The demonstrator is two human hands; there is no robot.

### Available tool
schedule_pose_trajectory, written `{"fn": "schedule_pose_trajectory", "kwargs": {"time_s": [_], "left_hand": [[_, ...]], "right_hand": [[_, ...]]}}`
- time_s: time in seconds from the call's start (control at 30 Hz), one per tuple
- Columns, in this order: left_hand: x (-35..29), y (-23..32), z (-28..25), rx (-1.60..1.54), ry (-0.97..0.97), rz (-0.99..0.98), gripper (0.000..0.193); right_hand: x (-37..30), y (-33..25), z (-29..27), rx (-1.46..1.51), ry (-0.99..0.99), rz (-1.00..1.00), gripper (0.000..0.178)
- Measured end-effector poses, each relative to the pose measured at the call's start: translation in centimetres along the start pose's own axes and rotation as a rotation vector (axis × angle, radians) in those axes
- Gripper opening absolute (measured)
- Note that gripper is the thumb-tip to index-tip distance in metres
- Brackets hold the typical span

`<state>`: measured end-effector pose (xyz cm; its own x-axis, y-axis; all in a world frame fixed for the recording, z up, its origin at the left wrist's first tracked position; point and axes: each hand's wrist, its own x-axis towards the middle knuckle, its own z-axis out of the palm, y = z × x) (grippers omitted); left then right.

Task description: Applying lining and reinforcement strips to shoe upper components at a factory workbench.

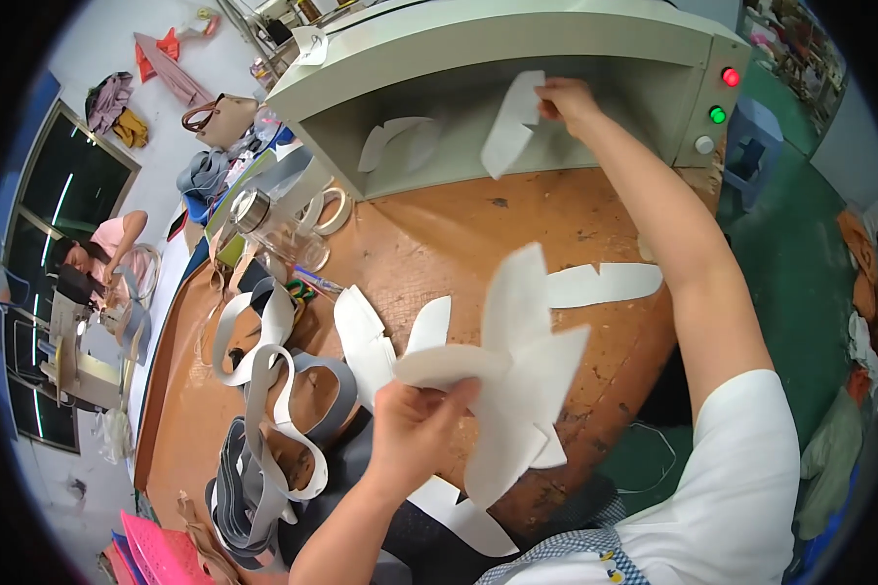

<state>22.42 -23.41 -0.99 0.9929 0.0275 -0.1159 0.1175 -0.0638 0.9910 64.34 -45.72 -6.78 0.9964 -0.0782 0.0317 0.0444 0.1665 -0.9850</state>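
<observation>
My right hand [568, 103] reaches up to the opening of a pale green machine [517, 29]. Its fingers pinch the upper end of a white notched cut piece [510, 127], which hangs tilted before the opening. Another white curved piece [388, 136] lies inside, at the left. Nearer to me, my left hand [415, 429] is closed on several white cut pieces [517, 366], fanned out in different directions. More pieces of this kind lie on the brown table: a notched one [605, 285] to the right and another [361, 331] left of the fan. Their material I cannot tell.
Grey and white strips [278, 409] lie coiled at the left, with scissors [300, 291], a glass jar [283, 229] and tape rolls [332, 210] beyond. Lit red and green lamps [724, 96] mark the machine's right end. Another person [102, 258] sits far left by a machine.
</observation>
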Motion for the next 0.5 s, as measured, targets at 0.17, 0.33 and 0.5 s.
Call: {"fn": "schedule_pose_trajectory", "kwargs": {"time_s": [0.17, 0.33, 0.5], "left_hand": [[1.9, -0.3, -1.2, -0.055, 0.086, 0.016, 0.017], [4.5, -1.6, -1.8, -0.039, 0.114, 0.029, 0.016], [5.1, -2.0, -2.7, 0.001, 0.14, 0.019, 0.013]], "right_hand": [[5.4, 0.8, 3.6, -0.525, -0.061, 0.036, 0.024], [1.1, 2.6, 4.0, -0.948, -0.089, -0.404, 0.052], [-18.5, -3.2, 5.7, -0.088, -1.107, -0.002, 0.047]]}}
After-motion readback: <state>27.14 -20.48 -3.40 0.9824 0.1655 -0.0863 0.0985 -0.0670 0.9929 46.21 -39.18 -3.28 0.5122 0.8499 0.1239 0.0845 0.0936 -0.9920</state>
